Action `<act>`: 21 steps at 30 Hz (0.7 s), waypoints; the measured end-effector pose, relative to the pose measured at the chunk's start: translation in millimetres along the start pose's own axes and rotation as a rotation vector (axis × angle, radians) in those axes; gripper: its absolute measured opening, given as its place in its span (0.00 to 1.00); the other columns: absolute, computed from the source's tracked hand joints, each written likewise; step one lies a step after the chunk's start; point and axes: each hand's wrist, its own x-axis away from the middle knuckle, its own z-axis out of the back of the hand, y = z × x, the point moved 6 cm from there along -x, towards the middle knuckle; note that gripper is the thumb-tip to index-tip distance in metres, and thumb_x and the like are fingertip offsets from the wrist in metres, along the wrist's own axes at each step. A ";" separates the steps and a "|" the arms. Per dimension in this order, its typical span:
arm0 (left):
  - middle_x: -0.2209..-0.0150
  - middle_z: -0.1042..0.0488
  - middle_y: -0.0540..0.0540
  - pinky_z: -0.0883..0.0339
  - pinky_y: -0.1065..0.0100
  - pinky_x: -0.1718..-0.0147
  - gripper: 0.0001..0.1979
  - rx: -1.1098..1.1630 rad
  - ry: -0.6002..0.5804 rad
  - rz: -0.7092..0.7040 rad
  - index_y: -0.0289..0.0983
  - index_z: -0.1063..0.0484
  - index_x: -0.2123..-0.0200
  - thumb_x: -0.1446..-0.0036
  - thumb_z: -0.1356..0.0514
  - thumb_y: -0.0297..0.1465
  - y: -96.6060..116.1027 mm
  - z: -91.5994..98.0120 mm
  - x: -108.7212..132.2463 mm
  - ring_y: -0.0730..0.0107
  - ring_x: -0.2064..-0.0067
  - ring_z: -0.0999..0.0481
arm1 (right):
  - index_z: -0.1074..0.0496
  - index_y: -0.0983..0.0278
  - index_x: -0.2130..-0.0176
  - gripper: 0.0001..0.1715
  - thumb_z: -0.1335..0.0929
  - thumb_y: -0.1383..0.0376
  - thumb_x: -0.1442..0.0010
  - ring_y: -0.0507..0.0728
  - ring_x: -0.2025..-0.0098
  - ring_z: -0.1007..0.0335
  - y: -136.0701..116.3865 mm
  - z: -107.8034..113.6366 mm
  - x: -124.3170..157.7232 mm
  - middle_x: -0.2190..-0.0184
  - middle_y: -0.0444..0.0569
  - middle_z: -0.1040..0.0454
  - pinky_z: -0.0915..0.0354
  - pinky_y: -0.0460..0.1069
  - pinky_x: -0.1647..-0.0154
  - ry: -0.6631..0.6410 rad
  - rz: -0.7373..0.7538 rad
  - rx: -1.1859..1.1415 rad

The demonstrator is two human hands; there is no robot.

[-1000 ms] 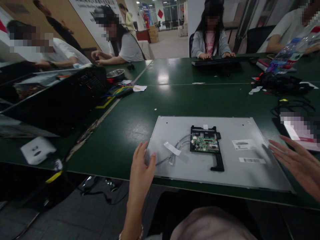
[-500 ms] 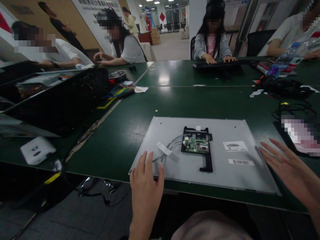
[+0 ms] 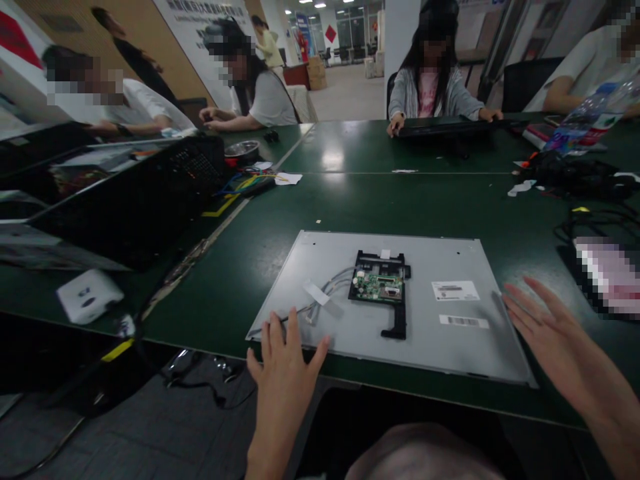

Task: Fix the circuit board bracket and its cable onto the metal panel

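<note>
A flat silver display panel [image 3: 425, 347] lies back side up near the table's front edge. A black plastic bracket [image 3: 399, 320] with a green circuit board [image 3: 375, 287] sits on its middle. Grey cables [image 3: 340, 279] with a white tag [image 3: 316, 292] run left from the board. At the panel's front left corner is my left hand [image 3: 285, 360], fingers spread, some over the panel. My right hand [image 3: 555, 333] has its fingers stretched out against the right edge. Neither hand grips anything. Two white labels [image 3: 455, 291] are stuck on the panel's right part.
An open black computer case [image 3: 135, 200] stands on the left, with a white box-like device [image 3: 90, 297] before it. A phone [image 3: 610, 273], black cables [image 3: 600, 223] and plastic bottles [image 3: 583, 123] are on the right. Across the green table [image 3: 350, 200] a person holds a black panel-like object [image 3: 445, 130].
The panel has shifted slightly left relative to the table, and my right hand has moved left with it. My left hand's fingers have spread wider. The person opposite now grasps the black object's ends.
</note>
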 end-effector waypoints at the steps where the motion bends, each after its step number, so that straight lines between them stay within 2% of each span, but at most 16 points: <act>1: 0.31 0.50 0.28 0.50 0.36 0.40 0.35 -0.003 0.001 0.013 0.32 0.45 0.32 0.36 0.49 0.46 -4.2 -0.4 -1.6 0.41 0.32 0.48 | 0.46 0.47 0.32 0.36 0.38 0.53 0.37 0.64 0.32 0.46 1.6 -3.0 -1.6 0.34 0.46 0.38 0.48 0.64 0.31 0.008 -0.017 -0.036; 6: 0.31 0.53 0.26 0.52 0.38 0.39 0.39 -0.021 0.029 0.090 0.31 0.47 0.31 0.38 0.46 0.48 -21.8 2.5 -6.6 0.38 0.31 0.50 | 0.42 0.50 0.34 0.37 0.33 0.55 0.41 0.63 0.31 0.46 8.4 -18.7 -7.8 0.34 0.48 0.37 0.54 0.62 0.29 -0.012 -0.104 -0.178; 13: 0.32 0.49 0.24 0.51 0.38 0.40 0.39 0.003 0.020 0.153 0.30 0.49 0.31 0.37 0.49 0.47 -38.2 4.3 -11.1 0.41 0.31 0.49 | 0.47 0.50 0.32 0.40 0.33 0.54 0.40 0.64 0.29 0.53 4.2 -48.2 -2.3 0.31 0.49 0.44 0.58 0.64 0.29 -0.093 -0.082 -0.125; 21: 0.32 0.49 0.26 0.50 0.39 0.39 0.37 0.027 0.045 0.196 0.29 0.50 0.31 0.35 0.51 0.47 -59.0 1.0 -16.4 0.43 0.30 0.51 | 0.51 0.51 0.31 0.42 0.33 0.52 0.39 0.63 0.28 0.59 -20.0 -84.4 8.4 0.28 0.49 0.52 0.59 0.61 0.29 -0.224 -0.107 0.041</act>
